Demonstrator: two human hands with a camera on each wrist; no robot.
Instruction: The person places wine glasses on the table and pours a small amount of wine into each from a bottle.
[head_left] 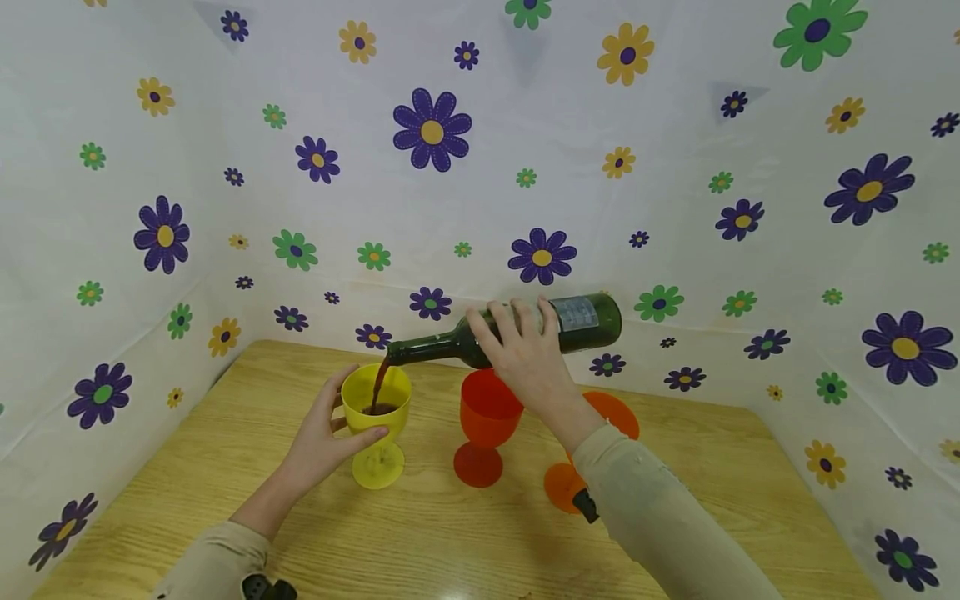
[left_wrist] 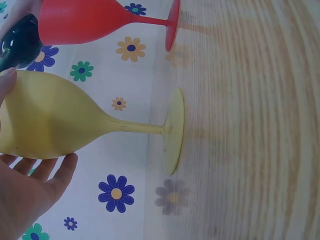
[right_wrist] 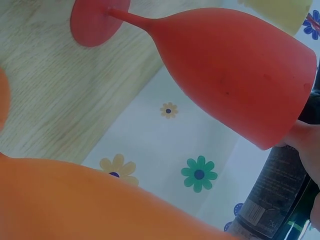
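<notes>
My right hand (head_left: 528, 354) grips a green wine bottle (head_left: 592, 323) round its body, tilted with the neck to the left. Dark red liquid streams from its mouth into a yellow goblet (head_left: 375, 387), where a little has pooled. My left hand (head_left: 318, 437) holds that goblet's bowl between thumb and fingers; its foot stands on the table, as the left wrist view shows. Below the bottle stands a red goblet (head_left: 480, 425). An orange goblet (head_left: 561, 487) is partly hidden by my right forearm. In the right wrist view the bottle's label (right_wrist: 275, 195) shows behind the red goblet.
The light wooden table (head_left: 420, 542) carries the three goblets in a row. White sheeting (head_left: 480, 208) printed with purple, green and yellow flowers encloses the table's back and both sides. The bottle's base comes near the back sheeting.
</notes>
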